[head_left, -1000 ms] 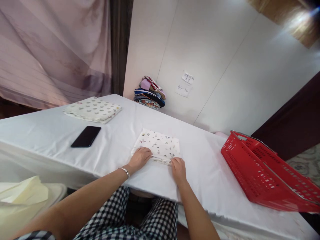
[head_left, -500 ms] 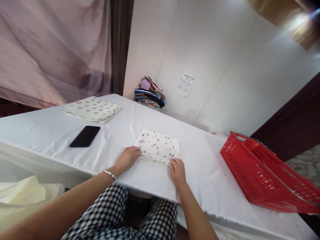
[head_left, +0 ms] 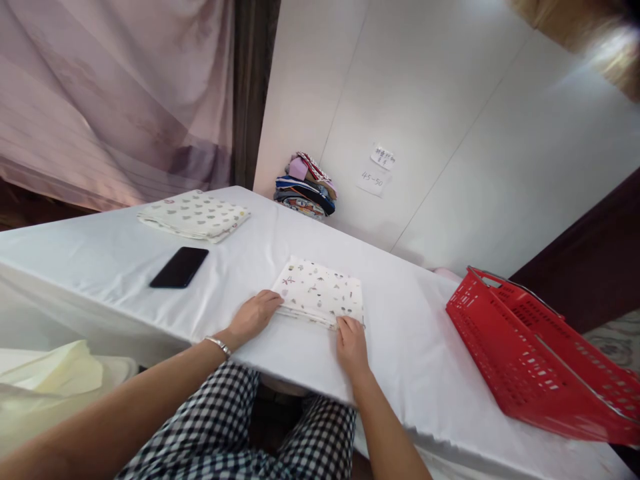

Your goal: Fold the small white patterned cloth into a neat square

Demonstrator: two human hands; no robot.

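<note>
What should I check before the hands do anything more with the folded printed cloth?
1. Left hand at the near left corner of the folded printed cloth: ok.
2. Right hand at its near right corner: ok.
3. Cloth lies flat and square on the white table: ok.
4. Firm grip on all layers: cannot tell.
5. Black phone apart from the cloth: ok.
6. Red basket fully on the table: cannot tell.

Left hand (head_left: pixel 253 315) slid off the top of the folded patterned cloth (head_left: pixel 320 292) to its near left edge, right hand (head_left: pixel 351 343) barely shifted.
</note>
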